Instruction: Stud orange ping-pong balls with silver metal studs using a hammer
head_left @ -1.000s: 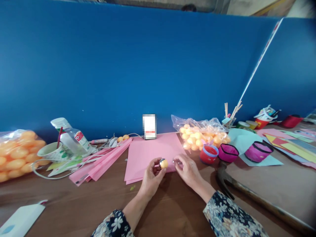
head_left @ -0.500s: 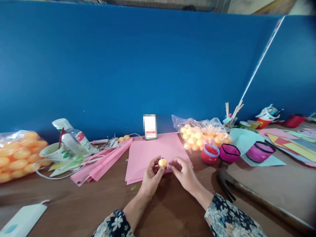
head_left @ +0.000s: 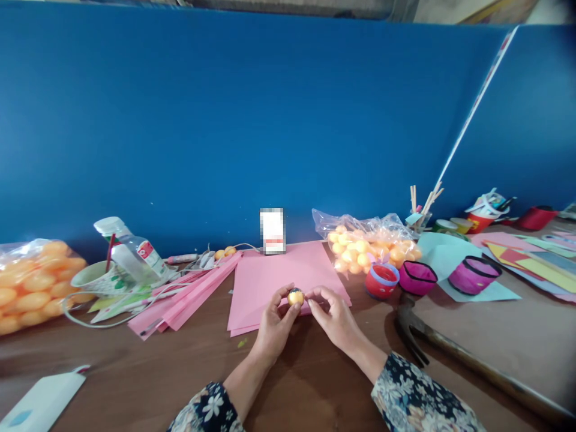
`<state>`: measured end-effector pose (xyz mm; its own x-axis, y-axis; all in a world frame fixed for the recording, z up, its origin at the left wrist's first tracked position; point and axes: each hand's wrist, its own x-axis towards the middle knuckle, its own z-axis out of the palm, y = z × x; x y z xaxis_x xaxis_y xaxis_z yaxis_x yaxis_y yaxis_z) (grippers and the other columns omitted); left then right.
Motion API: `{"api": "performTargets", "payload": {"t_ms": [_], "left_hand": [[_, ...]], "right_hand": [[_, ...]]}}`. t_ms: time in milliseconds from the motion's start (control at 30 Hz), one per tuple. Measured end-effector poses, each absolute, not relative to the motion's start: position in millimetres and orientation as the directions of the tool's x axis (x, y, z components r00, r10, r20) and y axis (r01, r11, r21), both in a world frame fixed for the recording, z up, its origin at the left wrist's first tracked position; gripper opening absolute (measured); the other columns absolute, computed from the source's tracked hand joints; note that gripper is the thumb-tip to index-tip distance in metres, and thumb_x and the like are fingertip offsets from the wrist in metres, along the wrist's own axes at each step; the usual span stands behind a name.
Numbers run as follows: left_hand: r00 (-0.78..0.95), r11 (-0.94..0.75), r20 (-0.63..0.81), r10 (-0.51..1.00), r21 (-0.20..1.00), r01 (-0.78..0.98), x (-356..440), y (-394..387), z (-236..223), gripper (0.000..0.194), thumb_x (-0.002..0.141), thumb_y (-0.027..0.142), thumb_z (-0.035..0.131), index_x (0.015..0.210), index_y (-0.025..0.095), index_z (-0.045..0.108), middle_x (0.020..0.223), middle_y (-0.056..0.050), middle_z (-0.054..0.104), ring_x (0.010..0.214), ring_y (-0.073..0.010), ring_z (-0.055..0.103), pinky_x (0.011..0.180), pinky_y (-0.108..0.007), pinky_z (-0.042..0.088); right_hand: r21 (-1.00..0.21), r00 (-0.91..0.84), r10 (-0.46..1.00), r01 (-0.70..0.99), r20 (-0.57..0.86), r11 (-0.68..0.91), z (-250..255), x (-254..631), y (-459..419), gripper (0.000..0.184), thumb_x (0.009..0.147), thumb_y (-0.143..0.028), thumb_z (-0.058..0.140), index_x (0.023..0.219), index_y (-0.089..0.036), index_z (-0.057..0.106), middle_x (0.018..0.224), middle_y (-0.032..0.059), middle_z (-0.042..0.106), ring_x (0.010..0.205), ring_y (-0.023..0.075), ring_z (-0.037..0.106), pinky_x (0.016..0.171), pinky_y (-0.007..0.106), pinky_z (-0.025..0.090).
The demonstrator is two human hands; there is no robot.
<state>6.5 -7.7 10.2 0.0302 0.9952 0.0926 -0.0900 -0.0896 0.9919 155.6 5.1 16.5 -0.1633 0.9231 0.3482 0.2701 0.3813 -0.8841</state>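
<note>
My left hand [head_left: 278, 321] pinches a small orange-yellow ball [head_left: 296, 296], like a table tennis ball, between thumb and fingers. Dark marks show along the ball's upper side. My right hand [head_left: 335, 315] is close against the ball's right side, thumb and forefinger pressed together; whatever they hold is too small to make out. Both hands are above the front edge of stacked pink paper sheets [head_left: 281, 270] on the brown table [head_left: 310, 384].
Bags of orange balls [head_left: 360, 247] stand behind right and far left [head_left: 33, 282]. A hammer [head_left: 468, 348] lies right, near small red [head_left: 381, 282] and magenta [head_left: 417, 279] cups. At left are pink strips [head_left: 180, 300], a plastic bottle [head_left: 137, 249] and a paper cup [head_left: 96, 277].
My right hand has come left to the ball, after being apart from it. The ball has turned in my left hand, so its dark marks now show at the top.
</note>
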Motion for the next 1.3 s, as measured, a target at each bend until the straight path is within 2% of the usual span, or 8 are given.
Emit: {"api": "performTargets", "payload": {"t_ms": [267, 533, 733, 1000, 1300], "left_hand": [[0.049, -0.126, 0.132, 0.99, 0.985, -0.121, 6.5, -6.2, 7.3, 0.043, 0.076, 0.03, 0.058, 0.116, 0.019, 0.048, 0.112, -0.008, 0.059, 0.101, -0.0204, 0.057, 0.089, -0.035, 0.044], [0.02, -0.114, 0.117, 0.993, 0.986, -0.121, 7.5, -7.0, 10.4, 0.044, 0.072, 0.03, 0.062, 0.112, 0.017, 0.052, 0.109, -0.01, 0.063, 0.1, -0.0222, 0.058, 0.088, -0.037, 0.045], [0.027, -0.101, 0.105, 0.994, 0.987, -0.123, 7.0, -5.8, 9.3, 0.043, 0.072, 0.028, 0.062, 0.112, 0.016, 0.05, 0.111, -0.011, 0.061, 0.101, -0.022, 0.057, 0.088, -0.037, 0.046], [0.049, -0.08, 0.093, 0.994, 0.971, -0.225, 7.7, -5.0, 5.1, 0.039, 0.071, 0.024, 0.064, 0.106, 0.017, 0.049, 0.106, -0.01, 0.062, 0.1, -0.0215, 0.058, 0.088, -0.038, 0.046], [0.028, -0.062, 0.07, 0.997, 0.972, -0.225, 8.8, -4.6, 2.5, 0.038, 0.067, 0.023, 0.067, 0.1, 0.017, 0.049, 0.099, -0.008, 0.064, 0.094, -0.0207, 0.061, 0.081, -0.035, 0.049]], "right_hand": [[-0.885, -0.148, 0.932, 0.294, 0.331, 0.361, 17.8, 155.8, 4.6, 0.008, 0.08, -0.024, 0.05, 0.082, -0.019, 0.056, 0.08, 0.0035, 0.063, 0.077, 0.0172, 0.06, 0.071, 0.027, 0.047], [-0.901, -0.126, 0.945, 0.287, 0.301, 0.326, 20.4, 155.5, 5.1, 0.015, 0.08, -0.031, 0.052, 0.078, -0.018, 0.06, 0.081, 0.0043, 0.065, 0.076, 0.0179, 0.06, 0.07, 0.027, 0.046], [-0.919, -0.124, 0.958, 0.271, 0.26, 0.285, 14.9, 155.5, 6.6, 0.02, 0.08, -0.035, 0.052, 0.079, -0.017, 0.06, 0.078, 0.0039, 0.065, 0.072, 0.017, 0.058, 0.063, 0.025, 0.045], [-0.93, -0.142, 0.952, 0.216, 0.27, 0.296, 16.0, 154.3, 6.5, 0.024, 0.08, -0.039, 0.051, 0.076, -0.017, 0.059, 0.075, 0.0028, 0.063, 0.07, 0.0162, 0.057, 0.064, 0.025, 0.044], [-0.95, -0.181, 0.952, 0.147, 0.249, 0.276, 18.5, 151.0, 4.1, 0.022, 0.079, -0.039, 0.053, 0.076, -0.018, 0.058, 0.077, 0.0027, 0.063, 0.073, 0.0169, 0.058, 0.068, 0.026, 0.047]]}}
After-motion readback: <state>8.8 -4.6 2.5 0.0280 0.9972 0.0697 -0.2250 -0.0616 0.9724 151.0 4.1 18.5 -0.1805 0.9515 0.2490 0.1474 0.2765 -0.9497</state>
